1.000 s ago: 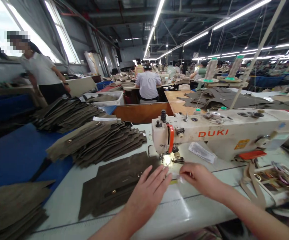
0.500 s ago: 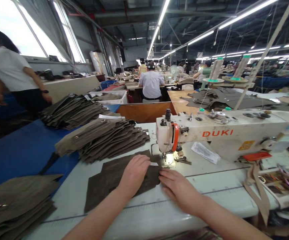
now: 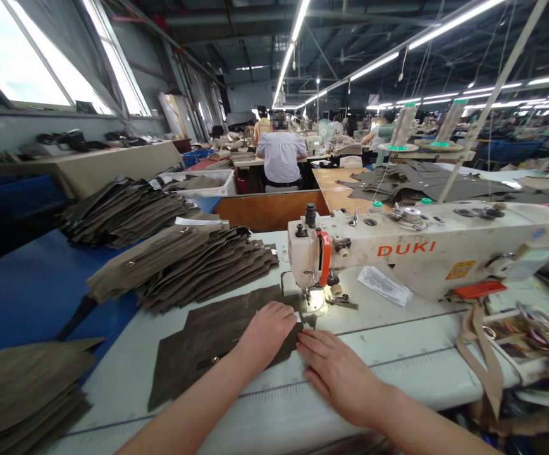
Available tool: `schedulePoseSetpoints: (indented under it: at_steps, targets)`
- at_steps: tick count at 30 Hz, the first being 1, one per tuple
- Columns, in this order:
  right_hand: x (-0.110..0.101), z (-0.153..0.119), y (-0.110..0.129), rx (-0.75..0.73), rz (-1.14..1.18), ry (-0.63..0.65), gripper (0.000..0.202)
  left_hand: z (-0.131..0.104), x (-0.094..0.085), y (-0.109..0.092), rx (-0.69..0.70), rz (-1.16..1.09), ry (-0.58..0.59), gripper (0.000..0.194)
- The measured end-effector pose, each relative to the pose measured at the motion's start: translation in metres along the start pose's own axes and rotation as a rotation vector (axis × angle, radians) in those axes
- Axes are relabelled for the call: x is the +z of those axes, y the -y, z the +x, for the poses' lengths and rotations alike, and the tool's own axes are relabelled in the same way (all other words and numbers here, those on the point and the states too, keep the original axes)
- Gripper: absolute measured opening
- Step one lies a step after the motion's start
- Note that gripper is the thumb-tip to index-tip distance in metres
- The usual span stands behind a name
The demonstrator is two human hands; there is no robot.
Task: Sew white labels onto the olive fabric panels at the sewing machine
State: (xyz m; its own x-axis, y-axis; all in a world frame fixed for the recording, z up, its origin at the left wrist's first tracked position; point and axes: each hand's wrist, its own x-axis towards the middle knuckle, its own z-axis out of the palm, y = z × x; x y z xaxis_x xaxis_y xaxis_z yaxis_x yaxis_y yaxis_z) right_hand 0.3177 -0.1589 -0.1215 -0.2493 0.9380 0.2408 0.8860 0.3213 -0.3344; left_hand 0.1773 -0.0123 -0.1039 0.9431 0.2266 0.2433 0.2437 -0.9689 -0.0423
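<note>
A dark olive fabric piece (image 3: 179, 363) with a small metal zipper pull lies flat on the sewing machine table, left of the needle area. Over its right part rests my left hand (image 3: 269, 332), fingers bent and closed on a small white strip (image 3: 298, 316), mostly hidden under the fingertips. My right hand (image 3: 338, 370) lies at the fabric's right edge, its fingers stretched out together and touching the edge and the tabletop. Just beyond both hands stands the sewing machine (image 3: 407, 249), its lamp lighting the presser foot (image 3: 316, 298).
Stacks of olive pieces (image 3: 203, 265) lie at the left, with another stack (image 3: 23, 392) nearer. White paper strips (image 3: 384, 285) rest beside the machine. At right are a tray of small parts (image 3: 524, 338) and a tan strap (image 3: 486, 366). A seated person (image 3: 281, 155) is ahead.
My left hand has shifted right along the fabric, the white strip moving with it and more covered. The view has turned slightly right; a walking person at the far left is out of view.
</note>
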Motion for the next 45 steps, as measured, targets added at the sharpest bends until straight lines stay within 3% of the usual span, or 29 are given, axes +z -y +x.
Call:
schedulePoseSetpoints:
  at_steps: [6,35,42,45]
  targets:
    - [0.0,-0.001,0.001,0.003,0.022,-0.024,0.039,0.0,0.007,-0.001,-0.055,-0.035,-0.112,0.017]
    - [0.002,-0.002,0.001,0.022,0.047,-0.024,0.04,-0.005,0.013,-0.005,-0.06,-0.05,-0.137,0.026]
    - [-0.005,0.013,-0.016,-0.009,0.076,-0.119,0.026,-0.016,0.015,-0.011,-0.02,-0.036,-0.168,0.03]
    - [-0.015,0.026,-0.026,0.026,-0.021,-0.092,0.02,-0.02,0.017,-0.015,-0.036,-0.072,-0.181,0.033]
